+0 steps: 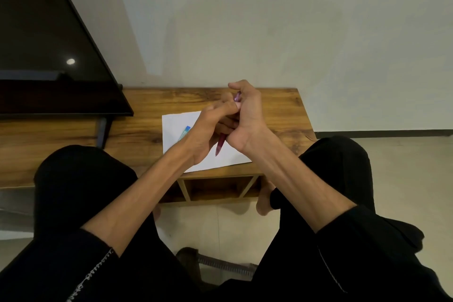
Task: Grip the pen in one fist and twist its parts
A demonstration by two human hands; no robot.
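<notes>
While gripped: pen (221,142) between hands (228,120)

A dark screen (44,39) fills the upper left of the frame, its stand (101,130) on a wooden table (147,130) at mid-frame. A pale wall (269,19) covers the upper right; beige floor (220,225) shows at lower centre

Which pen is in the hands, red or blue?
The dark red pen, gripped between both hands, left hand and right hand. The blue pen lies untouched on the white paper.
</notes>
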